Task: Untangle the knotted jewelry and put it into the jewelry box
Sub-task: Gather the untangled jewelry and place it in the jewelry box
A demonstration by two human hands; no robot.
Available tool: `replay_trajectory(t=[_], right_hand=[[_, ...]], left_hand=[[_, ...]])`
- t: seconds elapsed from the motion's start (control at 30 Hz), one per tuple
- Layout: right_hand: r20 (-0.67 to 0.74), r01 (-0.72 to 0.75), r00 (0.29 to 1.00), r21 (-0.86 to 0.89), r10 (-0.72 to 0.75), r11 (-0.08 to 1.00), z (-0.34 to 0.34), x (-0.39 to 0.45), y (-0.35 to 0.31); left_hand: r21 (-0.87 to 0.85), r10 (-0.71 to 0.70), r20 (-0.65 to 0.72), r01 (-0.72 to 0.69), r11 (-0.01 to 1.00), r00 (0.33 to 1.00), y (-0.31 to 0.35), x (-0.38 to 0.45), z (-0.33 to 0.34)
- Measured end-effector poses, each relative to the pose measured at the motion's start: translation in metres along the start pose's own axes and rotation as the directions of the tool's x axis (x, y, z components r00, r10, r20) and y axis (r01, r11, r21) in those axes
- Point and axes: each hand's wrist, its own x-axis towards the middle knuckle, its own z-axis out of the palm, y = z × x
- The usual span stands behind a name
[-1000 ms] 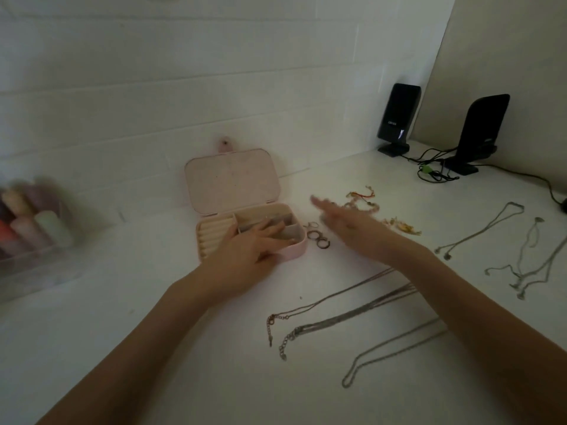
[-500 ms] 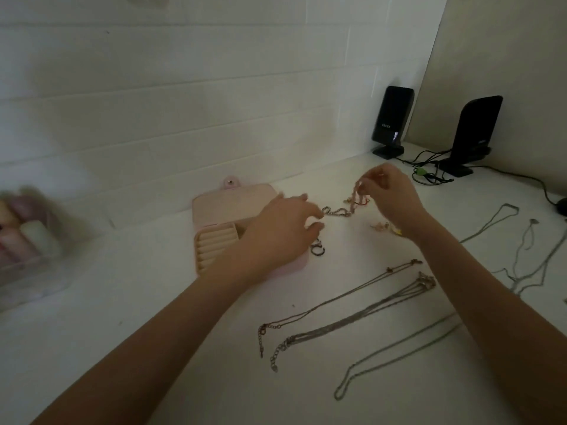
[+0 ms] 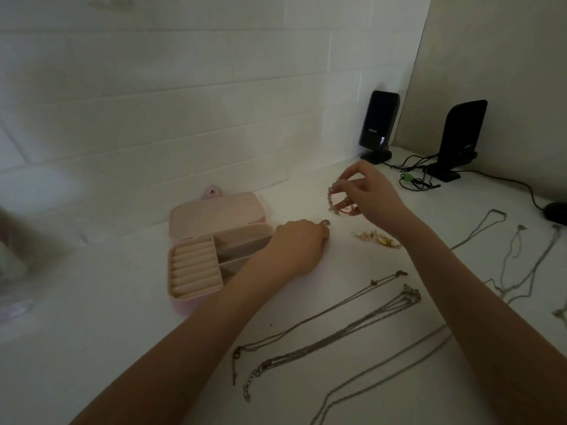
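Right hand (image 3: 372,191): fingers pinch a beaded bracelet (image 3: 337,199), raised, frame centre.
Left hand (image 3: 296,246): curled, seemingly gripping a ring (image 3: 325,222) (dim view).
Jewelry box (image 3: 196,268): open, left of it.

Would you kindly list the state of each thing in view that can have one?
jewelry box: lid open, resting on the table.
beaded bracelet: lifted, pinched by the right hand.
left hand: fingers curled on the table beside the box, touching a small ring.
necklaces: lying stretched out on the table.
gold piece: loose on the table.
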Motion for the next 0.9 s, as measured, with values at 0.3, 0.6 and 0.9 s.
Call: replay_trajectory(t=[0.3,0.6,0.9], right_hand=[[0.142,0.075,0.989,-0.24,-0.041,0.968,-0.003,0.005,0.013],[0.331,0.035,0.926,-0.552,0.18,0.833,-0.012,0.011,0.041],[0.258,-0.015,0.935,-0.658,0.243,0.753,-0.061,0.011,0.014]], left_hand=[[-0.064,-0.053,-0.111,0.046,0.997,0.992,0.003,-0.014,-0.011],[0.039,0.043,0.169,-0.05,0.998,0.985,-0.001,0.0,-0.001],[0.049,0.006,0.113,-0.012,0.999,0.994,-0.001,0.004,-0.008]])
